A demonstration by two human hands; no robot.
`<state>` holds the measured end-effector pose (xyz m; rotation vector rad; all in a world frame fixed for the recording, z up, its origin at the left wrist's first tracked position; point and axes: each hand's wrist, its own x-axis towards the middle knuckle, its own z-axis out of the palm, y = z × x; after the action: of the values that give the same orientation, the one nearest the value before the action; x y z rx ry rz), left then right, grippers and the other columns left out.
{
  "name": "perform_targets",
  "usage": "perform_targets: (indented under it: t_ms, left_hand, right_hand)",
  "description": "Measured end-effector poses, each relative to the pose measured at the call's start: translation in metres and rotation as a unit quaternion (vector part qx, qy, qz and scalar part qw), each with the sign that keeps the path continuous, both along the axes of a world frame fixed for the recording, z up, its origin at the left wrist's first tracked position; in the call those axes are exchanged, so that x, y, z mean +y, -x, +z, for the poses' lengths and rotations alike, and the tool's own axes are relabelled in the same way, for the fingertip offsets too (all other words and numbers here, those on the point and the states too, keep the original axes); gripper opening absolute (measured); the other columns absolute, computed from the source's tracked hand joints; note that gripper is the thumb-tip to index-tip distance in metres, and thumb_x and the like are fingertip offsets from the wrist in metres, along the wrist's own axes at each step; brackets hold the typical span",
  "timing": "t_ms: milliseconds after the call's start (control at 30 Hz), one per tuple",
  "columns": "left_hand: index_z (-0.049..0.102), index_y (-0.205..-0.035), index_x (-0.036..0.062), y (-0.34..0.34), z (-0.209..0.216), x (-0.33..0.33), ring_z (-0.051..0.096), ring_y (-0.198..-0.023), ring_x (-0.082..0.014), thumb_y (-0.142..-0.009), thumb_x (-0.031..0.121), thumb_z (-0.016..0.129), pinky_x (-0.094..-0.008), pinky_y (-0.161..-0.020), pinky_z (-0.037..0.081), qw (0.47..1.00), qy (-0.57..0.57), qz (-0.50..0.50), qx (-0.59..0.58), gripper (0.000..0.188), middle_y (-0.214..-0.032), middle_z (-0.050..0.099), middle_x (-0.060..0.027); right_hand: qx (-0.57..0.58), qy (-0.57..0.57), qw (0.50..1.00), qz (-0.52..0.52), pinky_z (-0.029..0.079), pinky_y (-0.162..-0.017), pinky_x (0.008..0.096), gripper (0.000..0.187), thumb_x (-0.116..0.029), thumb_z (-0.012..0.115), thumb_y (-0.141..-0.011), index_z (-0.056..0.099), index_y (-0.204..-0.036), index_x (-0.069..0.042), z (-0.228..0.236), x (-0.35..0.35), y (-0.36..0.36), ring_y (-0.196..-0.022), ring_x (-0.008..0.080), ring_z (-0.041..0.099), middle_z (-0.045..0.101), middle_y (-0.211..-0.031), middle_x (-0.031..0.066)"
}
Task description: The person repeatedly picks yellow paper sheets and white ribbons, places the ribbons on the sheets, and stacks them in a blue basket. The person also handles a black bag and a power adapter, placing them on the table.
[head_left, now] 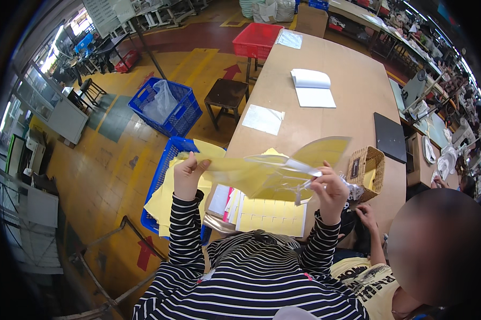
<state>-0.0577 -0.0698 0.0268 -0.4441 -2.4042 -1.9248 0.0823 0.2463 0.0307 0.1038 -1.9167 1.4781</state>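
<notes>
A yellow sheet (235, 173), with shiny, see-through plastic on its right part, is stretched out in front of me above the table's near edge. My left hand (187, 178) pinches its left end between thumb and fingers. At the other end, my right hand (330, 193) is closed on the plastic edge; part of the sheet fans up behind it. Under the sheet lies a pile of yellow sheets (271, 218) with small dark marks, white and pink edges showing at its left. More loose yellow sheets (163, 205) overflow a blue crate (151, 213) below my left hand.
A wicker basket (376, 181) stands right of my right hand, with a dark flat board (389, 137) beyond. A paper pad (314, 93) and loose papers lie on the table (352, 80). A co-worker (368, 266) sits close on my right. Left are a stool (226, 95) and another blue crate (179, 120).
</notes>
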Motion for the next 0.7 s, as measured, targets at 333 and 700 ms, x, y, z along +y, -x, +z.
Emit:
perform_targets:
  t_ms: [333, 700]
  left_hand:
    - [0.069, -0.105, -0.0055, 0.000, -0.010, -0.023, 0.060, -0.077, -0.0076, -0.089, 0.011, 0.066, -0.0210, -0.071, 0.045, 0.986, -0.156, 0.029, -0.041, 0.023, -0.091, 0.070, -0.0048]
    - [0.065, -0.111, -0.0079, 0.023, -0.041, -0.094, 0.060, -0.089, -0.0103, -0.093, 0.015, 0.064, -0.0233, -0.083, 0.045, 0.977, -0.167, 0.132, -0.030, 0.029, -0.102, 0.069, -0.0073]
  right_hand:
    - [0.114, 0.325, 0.933, -0.101, 0.042, -0.078, 0.0230, 0.009, -0.007, 0.067, -0.089, 0.061, -0.089, 0.000, -0.021, 0.020, -0.009, -0.084, 0.0122, 0.055, 0.060, -0.094, 0.0072]
    - [0.140, 0.461, 0.869, -0.113, 0.054, -0.072, 0.0257, 0.018, -0.022, 0.063, -0.093, 0.061, -0.094, -0.005, -0.037, 0.071, -0.028, -0.083, 0.0159, 0.063, 0.065, -0.091, 0.0087]
